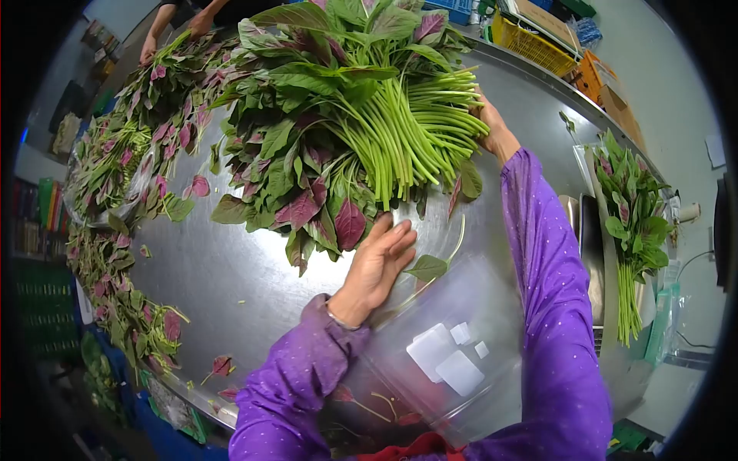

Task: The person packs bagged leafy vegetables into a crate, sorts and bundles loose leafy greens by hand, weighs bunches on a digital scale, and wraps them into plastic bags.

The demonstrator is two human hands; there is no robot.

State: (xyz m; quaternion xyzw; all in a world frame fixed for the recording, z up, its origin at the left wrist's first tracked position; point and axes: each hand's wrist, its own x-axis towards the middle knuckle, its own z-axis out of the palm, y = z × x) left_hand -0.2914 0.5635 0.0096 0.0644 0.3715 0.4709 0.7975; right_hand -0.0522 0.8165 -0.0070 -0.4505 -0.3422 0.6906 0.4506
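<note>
A big pile of leafy greens [392, 131] with green stems and purple-green leaves rests on the metal table [200, 269]. At the cut stem ends on its right side is my right hand [496, 127], its fingers partly hidden behind the stems. Just below the pile, my left hand [377, 265] has its fingers apart and holds nothing. A clear plastic bag [430, 338] with white labels lies flat between my forearms. One loose stem with a leaf [427, 267] lies at the bag's upper edge, right of my left hand.
Loose leaves and stems [115, 253] spread along the left side. Another person's hands [173, 34] hold greens at the upper left. A tied-looking bunch [630, 223] lies on the right beside a metal tray. Yellow [530, 46] and orange crates stand at the back right.
</note>
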